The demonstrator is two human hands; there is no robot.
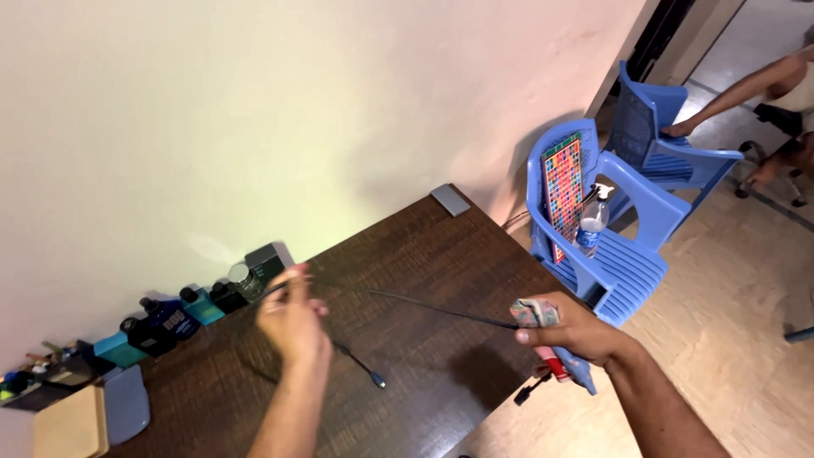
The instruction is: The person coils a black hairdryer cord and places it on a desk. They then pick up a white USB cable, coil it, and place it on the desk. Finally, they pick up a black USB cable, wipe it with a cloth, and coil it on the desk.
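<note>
I see the thin black cable [441,310] stretched taut over the dark wooden desk [441,246]: left hand [292,318] pinching one end, right hand [568,326] gripping the other with a small bundle; plug ends dangle, coiling not yet done.

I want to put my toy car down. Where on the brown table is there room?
The wooden table is bare between the grey block at the far corner and the stretched black cable. The near middle, under the left hand and right hand, is bare too. The bottles crowd the wall edge.
</note>
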